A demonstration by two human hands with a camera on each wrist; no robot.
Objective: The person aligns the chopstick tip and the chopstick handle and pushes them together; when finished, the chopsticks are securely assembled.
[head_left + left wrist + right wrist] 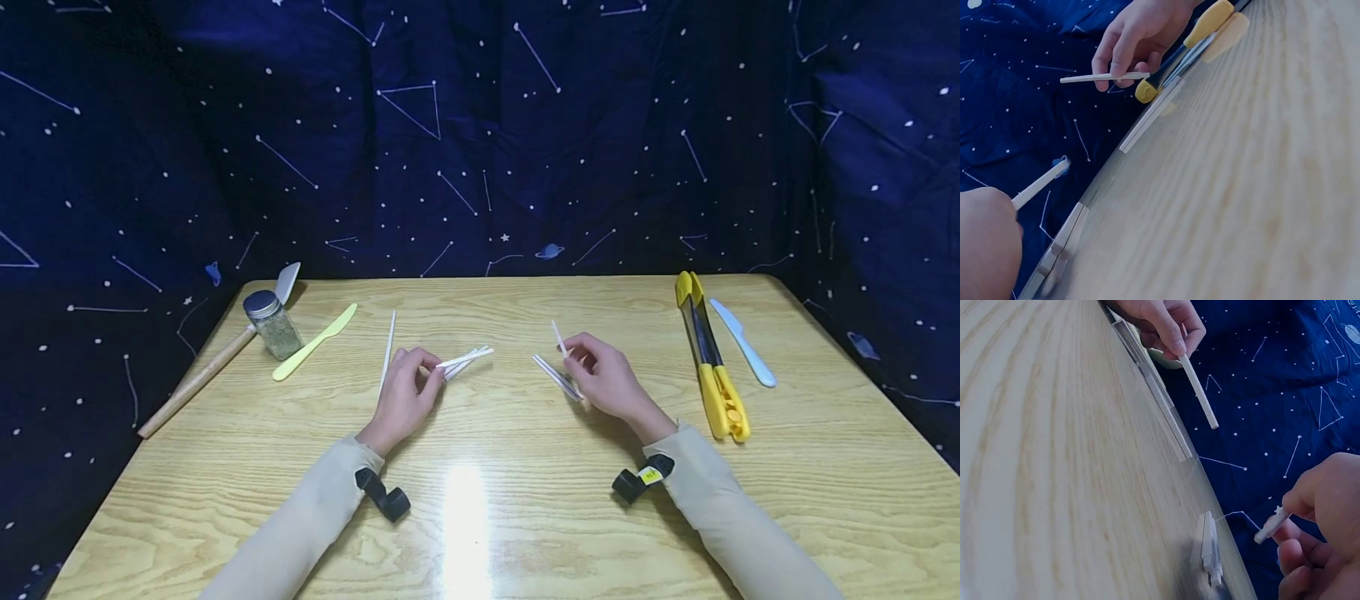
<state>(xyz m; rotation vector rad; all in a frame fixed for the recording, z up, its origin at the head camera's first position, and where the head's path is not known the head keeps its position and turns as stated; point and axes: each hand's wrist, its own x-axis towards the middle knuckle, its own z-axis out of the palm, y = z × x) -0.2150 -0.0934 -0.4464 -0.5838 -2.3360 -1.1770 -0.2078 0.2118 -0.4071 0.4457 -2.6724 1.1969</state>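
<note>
My left hand point(405, 392) pinches a thin white stick point(471, 357) between thumb and fingers, held above the table. Under it, white sticks point(459, 369) lie on the wood. One longer white stick point(388, 346) lies just left of that hand. Another white stick point(558, 337) is pinched by my right hand point(609, 379), raised off the surface. In the right wrist view this held stick point(1272, 525) has a ragged, splintered-looking spot by the fingertips. A few white sticks point(557, 377) lie side by side beneath the right hand. The two held sticks are apart.
On the left lie a yellow knife point(315, 342), a glass jar point(276, 329) of dried herbs leaning on a wooden-handled spatula point(206, 379). On the right are yellow-and-black tongs point(711, 358) and a blue knife point(742, 342). A dark starry curtain point(480, 167) hangs behind the table point(525, 500).
</note>
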